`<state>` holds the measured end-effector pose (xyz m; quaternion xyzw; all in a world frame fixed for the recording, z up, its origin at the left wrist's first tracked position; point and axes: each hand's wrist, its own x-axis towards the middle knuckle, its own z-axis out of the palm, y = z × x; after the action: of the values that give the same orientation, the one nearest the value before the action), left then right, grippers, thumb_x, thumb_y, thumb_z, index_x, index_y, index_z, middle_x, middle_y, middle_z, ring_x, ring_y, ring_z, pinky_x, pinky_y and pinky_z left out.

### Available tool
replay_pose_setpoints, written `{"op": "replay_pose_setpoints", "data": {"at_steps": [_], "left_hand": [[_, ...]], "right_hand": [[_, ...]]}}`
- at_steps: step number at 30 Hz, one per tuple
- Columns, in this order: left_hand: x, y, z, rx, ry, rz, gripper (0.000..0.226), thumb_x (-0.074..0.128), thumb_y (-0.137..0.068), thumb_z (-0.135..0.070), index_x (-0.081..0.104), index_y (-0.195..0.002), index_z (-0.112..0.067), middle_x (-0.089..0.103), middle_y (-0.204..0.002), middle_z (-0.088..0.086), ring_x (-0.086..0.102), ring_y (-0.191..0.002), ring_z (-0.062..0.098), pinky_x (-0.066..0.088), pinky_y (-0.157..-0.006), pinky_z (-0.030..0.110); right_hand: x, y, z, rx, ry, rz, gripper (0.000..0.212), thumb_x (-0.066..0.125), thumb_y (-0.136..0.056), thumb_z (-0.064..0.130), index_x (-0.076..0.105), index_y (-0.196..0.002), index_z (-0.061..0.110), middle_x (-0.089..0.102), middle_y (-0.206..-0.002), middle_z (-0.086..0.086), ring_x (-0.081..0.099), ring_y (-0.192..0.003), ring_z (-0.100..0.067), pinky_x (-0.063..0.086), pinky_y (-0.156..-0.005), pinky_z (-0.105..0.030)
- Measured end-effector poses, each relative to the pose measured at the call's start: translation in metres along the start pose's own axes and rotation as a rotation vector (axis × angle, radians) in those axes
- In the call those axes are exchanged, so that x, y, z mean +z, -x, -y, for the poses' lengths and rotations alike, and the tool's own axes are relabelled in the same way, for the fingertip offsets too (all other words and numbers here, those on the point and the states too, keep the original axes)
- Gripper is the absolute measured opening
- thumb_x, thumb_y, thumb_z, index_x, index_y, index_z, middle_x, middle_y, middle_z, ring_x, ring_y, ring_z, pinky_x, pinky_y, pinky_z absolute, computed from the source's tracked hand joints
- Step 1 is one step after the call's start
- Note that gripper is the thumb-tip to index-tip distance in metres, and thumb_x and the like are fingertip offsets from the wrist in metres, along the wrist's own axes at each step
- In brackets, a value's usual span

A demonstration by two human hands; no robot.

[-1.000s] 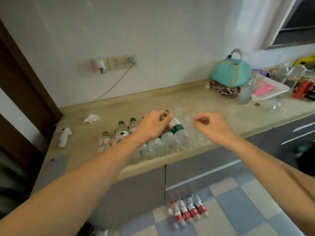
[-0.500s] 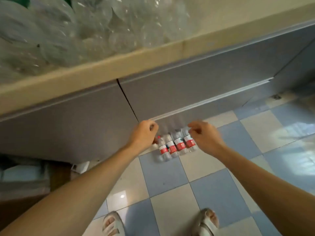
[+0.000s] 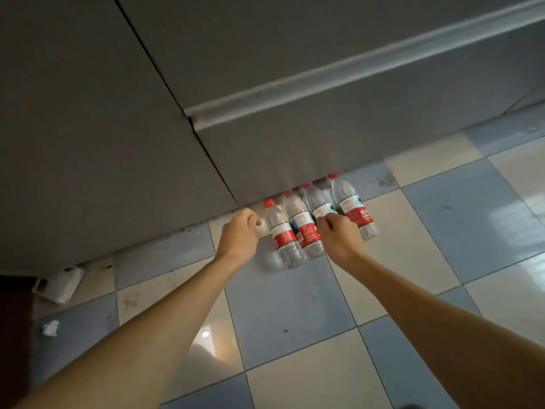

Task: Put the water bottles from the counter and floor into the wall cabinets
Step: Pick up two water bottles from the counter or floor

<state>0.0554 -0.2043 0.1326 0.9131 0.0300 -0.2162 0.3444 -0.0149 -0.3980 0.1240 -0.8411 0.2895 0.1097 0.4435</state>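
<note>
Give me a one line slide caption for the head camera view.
Both hands, left hand and right hand, reach down to four red-labelled water bottles lying on the checkered floor by the grey cabinet.

Clear glossy plastic water bottles [image 3: 298, 228] with red film labels, on glossy glazed floor tiles [image 3: 295, 305], against matt grey cabinet fronts [image 3: 88, 113].

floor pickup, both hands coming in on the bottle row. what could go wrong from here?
1. The four water bottles lie side by side touching; lifting one may roll its neighbours, possibly under the cabinet.
2. The right hand is over the third bottle with curled fingers; a partial grasp on smooth plastic could slip.
3. The left hand sits beside the row, so its reach may nudge the end bottle.
</note>
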Motion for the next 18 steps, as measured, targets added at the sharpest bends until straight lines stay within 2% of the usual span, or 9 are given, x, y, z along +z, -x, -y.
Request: {"op": "replay_pose_setpoints", "data": {"at_steps": [2, 4, 6, 7, 8, 10, 13, 18], "left_hand": [[0.028, -0.017, 0.021, -0.007, 0.028, 0.005, 0.023, 0.039, -0.107, -0.025, 0.057, -0.094, -0.019, 0.061, -0.083, 0.003, 0.059, -0.075, 0.025, 0.044, -0.061, 0.034], [0.052, -0.029, 0.037, -0.016, 0.029, 0.021, 0.019, 0.043, -0.106, -0.033, 0.054, -0.099, -0.020, 0.063, -0.089, 0.003, 0.059, -0.073, 0.021, 0.043, -0.059, 0.031], [0.070, -0.040, 0.048, -0.016, 0.016, 0.053, 0.018, 0.050, -0.103, -0.037, 0.053, -0.105, -0.020, 0.066, -0.101, 0.003, 0.061, -0.082, 0.021, 0.046, -0.066, 0.030], [0.077, -0.044, 0.052, -0.017, 0.017, 0.074, 0.022, 0.053, -0.102, -0.039, 0.052, -0.109, -0.018, 0.067, -0.107, 0.005, 0.063, -0.090, 0.025, 0.052, -0.074, 0.033], [0.083, -0.048, 0.055, -0.020, 0.024, 0.095, 0.029, 0.055, -0.101, -0.040, 0.050, -0.116, -0.016, 0.066, -0.111, 0.007, 0.063, -0.096, 0.028, 0.056, -0.081, 0.040], [0.091, -0.054, 0.056, -0.046, 0.050, 0.138, 0.046, 0.058, -0.100, -0.042, 0.044, -0.131, -0.013, 0.062, -0.120, 0.010, 0.063, -0.104, 0.032, 0.059, -0.083, 0.050], [0.101, -0.060, 0.055, -0.097, 0.107, 0.193, 0.062, 0.064, -0.096, -0.041, 0.034, -0.143, -0.014, 0.061, -0.128, 0.014, 0.064, -0.109, 0.034, 0.058, -0.088, 0.051], [0.119, -0.068, 0.059, -0.125, 0.145, 0.229, 0.084, 0.073, -0.090, -0.039, 0.021, -0.153, -0.016, 0.061, -0.133, 0.014, 0.064, -0.113, 0.034, 0.056, -0.095, 0.048]], "right_hand": [[0.022, -0.019, -0.019, -0.012, 0.050, 0.001, 0.034, 0.044, -0.101, 0.022, 0.053, -0.069, 0.020, 0.058, -0.071, 0.000, 0.053, -0.063, -0.017, 0.034, -0.054, -0.027], [0.039, -0.034, -0.033, -0.025, 0.120, 0.008, 0.025, 0.045, -0.101, 0.019, 0.063, -0.083, 0.016, 0.064, -0.089, -0.004, 0.059, -0.077, -0.023, 0.039, -0.059, -0.027], [0.053, -0.045, -0.047, -0.037, 0.184, -0.004, 0.023, 0.048, -0.102, 0.019, 0.068, -0.112, 0.014, 0.061, -0.117, -0.007, 0.060, -0.100, -0.027, 0.047, -0.076, -0.030], [0.059, -0.048, -0.053, -0.035, 0.208, -0.002, 0.029, 0.050, -0.102, 0.020, 0.064, -0.126, 0.014, 0.057, -0.128, -0.008, 0.058, -0.110, -0.029, 0.048, -0.086, -0.035], [0.065, -0.051, -0.057, -0.031, 0.225, 0.009, 0.035, 0.051, -0.102, 0.021, 0.058, -0.137, 0.014, 0.053, -0.136, -0.009, 0.056, -0.118, -0.031, 0.048, -0.095, -0.039], [0.074, -0.054, -0.065, -0.015, 0.231, 0.035, 0.047, 0.055, -0.102, 0.023, 0.048, -0.148, 0.016, 0.047, -0.146, -0.009, 0.051, -0.129, -0.032, 0.044, -0.105, -0.043], [0.084, -0.058, -0.071, 0.011, 0.178, 0.026, 0.059, 0.061, -0.098, 0.021, 0.040, -0.152, 0.016, 0.043, -0.153, -0.009, 0.046, -0.136, -0.033, 0.040, -0.110, -0.044], [0.099, -0.061, -0.080, 0.054, 0.188, 0.027, 0.068, 0.069, -0.094, 0.028, 0.034, -0.153, 0.021, 0.050, -0.146, -0.009, 0.052, -0.129, -0.033, 0.044, -0.108, -0.047]]}}
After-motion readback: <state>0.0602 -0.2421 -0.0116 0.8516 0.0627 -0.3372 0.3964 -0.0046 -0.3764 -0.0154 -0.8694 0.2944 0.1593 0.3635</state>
